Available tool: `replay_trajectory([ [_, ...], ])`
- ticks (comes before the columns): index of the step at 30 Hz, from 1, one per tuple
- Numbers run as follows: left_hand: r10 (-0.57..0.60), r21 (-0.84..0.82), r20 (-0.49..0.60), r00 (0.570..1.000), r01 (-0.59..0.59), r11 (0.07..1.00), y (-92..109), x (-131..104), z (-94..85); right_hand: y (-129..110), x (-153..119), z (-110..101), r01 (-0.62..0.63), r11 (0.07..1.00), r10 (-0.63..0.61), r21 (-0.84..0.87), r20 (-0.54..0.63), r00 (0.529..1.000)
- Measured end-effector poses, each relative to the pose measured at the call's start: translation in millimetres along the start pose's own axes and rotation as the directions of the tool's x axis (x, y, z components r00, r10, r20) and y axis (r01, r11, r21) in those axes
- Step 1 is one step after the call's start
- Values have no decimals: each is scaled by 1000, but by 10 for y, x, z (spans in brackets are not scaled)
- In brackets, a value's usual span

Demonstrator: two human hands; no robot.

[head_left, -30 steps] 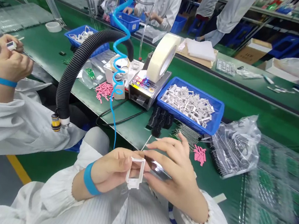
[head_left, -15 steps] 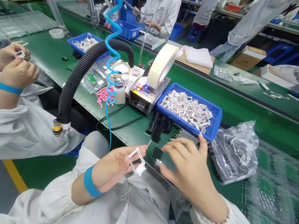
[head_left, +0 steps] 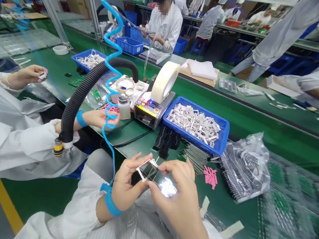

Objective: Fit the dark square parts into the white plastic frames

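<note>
My left hand, wearing a blue wrist strap, grips a small white plastic frame by its left side. A dark, see-through square pane lies in or against the frame's opening; how well it is seated I cannot tell. My right hand is closed at the right edge of the pane, thumb below and fingers above. Just beyond my hands are black foam-like strips and a bundle of thin metal pins. A shiny clear sheet shows beneath my right hand.
A blue bin of white frames stands ahead, beside a tape dispenser. Pink strips and a plastic bag lie right. A black hose and coiled blue tube hang left, near a co-worker's hand.
My right hand has moved left with the dark pane and brought it to the white frame. The pink strips and tape pieces it covered now show. The co-worker's hand has reached toward pink pieces.
</note>
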State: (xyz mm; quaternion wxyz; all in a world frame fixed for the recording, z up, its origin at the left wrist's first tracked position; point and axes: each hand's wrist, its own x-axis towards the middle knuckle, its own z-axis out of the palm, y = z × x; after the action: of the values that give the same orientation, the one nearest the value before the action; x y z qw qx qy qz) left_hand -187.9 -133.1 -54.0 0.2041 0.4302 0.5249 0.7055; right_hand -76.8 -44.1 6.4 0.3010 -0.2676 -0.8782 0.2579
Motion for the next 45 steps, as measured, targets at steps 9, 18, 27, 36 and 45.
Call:
replay_trajectory([
  [9,100,148,-90,991,-86,985,-111,-65,43,-19,14,124,-34,999,33,-19,-18,999],
  [18,-661,-583,129,739,595,552,-64,52,47,408,-147,-206,-208,974,216,-92,87,972],
  [27,-633,-533,620,463,841,92,-24,-27,61,1884,-280,-706,-442,783,394,-437,-200,897],
  [36,-623,-473,623,474,862,183,13,-11,65,2060,-132,-655,-274,747,271,-606,-98,957],
  [45,-584,-477,584,563,821,315,42,10,71,1572,-178,-873,-321,885,228,-337,-286,931],
])
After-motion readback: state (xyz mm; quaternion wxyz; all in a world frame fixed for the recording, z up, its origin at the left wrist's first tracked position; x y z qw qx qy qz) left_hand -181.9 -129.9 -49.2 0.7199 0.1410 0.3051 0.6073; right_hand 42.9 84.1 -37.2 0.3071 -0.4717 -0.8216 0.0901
